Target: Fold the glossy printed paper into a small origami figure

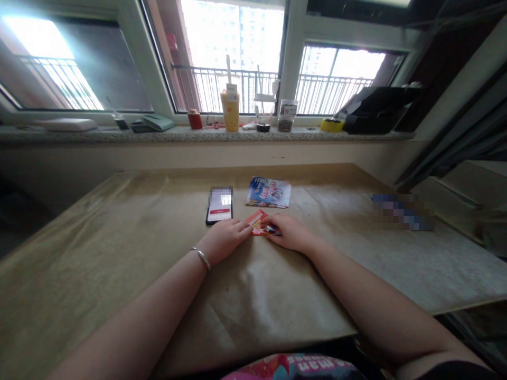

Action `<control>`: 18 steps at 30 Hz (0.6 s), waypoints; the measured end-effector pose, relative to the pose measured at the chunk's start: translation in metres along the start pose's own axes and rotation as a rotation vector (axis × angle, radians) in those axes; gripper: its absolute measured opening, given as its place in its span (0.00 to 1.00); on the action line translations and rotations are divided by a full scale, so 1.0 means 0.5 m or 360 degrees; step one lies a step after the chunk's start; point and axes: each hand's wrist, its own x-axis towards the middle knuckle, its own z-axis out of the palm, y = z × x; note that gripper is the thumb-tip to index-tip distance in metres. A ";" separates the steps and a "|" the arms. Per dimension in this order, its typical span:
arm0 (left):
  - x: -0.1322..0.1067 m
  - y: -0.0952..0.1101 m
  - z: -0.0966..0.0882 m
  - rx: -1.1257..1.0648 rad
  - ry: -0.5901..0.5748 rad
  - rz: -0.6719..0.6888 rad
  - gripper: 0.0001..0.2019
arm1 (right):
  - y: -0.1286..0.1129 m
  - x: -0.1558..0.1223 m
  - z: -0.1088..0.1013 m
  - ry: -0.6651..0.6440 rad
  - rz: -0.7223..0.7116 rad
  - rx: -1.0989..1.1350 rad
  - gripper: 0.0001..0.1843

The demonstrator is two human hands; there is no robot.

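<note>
A small red and orange packet (258, 220) lies on the brown paper-covered table (119, 253). My left hand (224, 237), with a silver bracelet at the wrist, has its fingers closed on the packet's left edge. From the right, my right hand (287, 232) pinches the packet's other side. Just beyond my left hand lies a phone (219, 206) with its screen lit. A blue printed packet (268, 192) lies flat behind the red one.
The windowsill (198, 135) holds a yellow bottle (230, 110), a red jar (194, 120), a clear jar (287, 117), a yellow tape roll (331, 125) and a black device (376, 108). A blurred item (402, 211) lies at the table's right. A colourful package (293, 367) sits at my lap.
</note>
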 end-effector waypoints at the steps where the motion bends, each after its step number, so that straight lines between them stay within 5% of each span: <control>1: -0.001 0.001 -0.001 0.0008 -0.0014 0.0006 0.09 | -0.001 0.000 0.000 -0.0003 -0.0003 0.0000 0.15; 11: 0.003 0.008 0.000 -0.0033 0.0109 -0.0201 0.07 | -0.028 0.001 0.008 0.0134 0.0020 -0.0331 0.02; 18: 0.007 0.022 -0.002 -0.0070 0.0338 -0.0221 0.09 | -0.058 0.005 0.017 0.0231 0.0043 -0.0445 0.04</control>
